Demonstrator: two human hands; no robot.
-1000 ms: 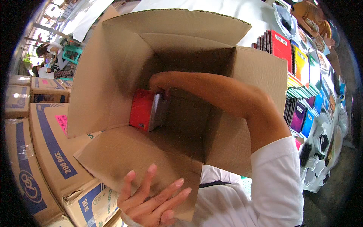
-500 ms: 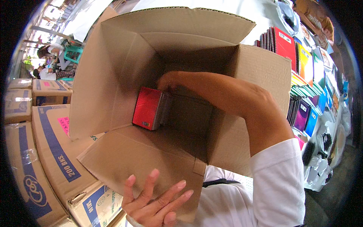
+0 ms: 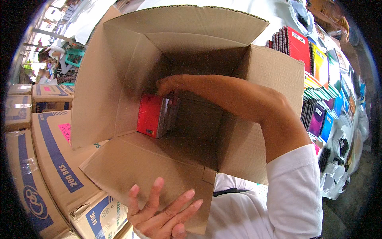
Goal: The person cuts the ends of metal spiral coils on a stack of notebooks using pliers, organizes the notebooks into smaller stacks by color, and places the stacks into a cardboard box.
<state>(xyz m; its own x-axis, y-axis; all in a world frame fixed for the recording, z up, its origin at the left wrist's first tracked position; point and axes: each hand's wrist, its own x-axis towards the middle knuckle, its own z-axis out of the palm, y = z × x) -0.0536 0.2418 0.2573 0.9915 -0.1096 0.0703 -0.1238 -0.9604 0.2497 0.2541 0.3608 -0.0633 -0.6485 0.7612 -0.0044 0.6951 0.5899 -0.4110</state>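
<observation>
A large open cardboard box (image 3: 191, 155) stands before me with its flaps folded outward. Inside, against its left wall, a stack of small red-covered notebooks (image 3: 151, 115) stands on edge. My right arm reaches in from the right, and my right hand (image 3: 168, 87) is closed over the top edge of the stack. Its fingertips show on the stack's right side; the rest of the grip is in shadow. My left hand (image 3: 161, 211) is open, palm up and fingers spread, against the near flap (image 3: 147, 163) of the box.
Printed cardboard cartons (image 3: 55, 151) are stacked along the left. On the right a table carries rows of spiral notebooks (image 3: 298, 44) in several colours and crumpled plastic bags (image 3: 334, 179). Other people (image 3: 53, 55) are in the far left background.
My right hand has shifted left over the top of the red notebooks, its fingertips now showing on their right side. My left hand stays spread at the near flap.
</observation>
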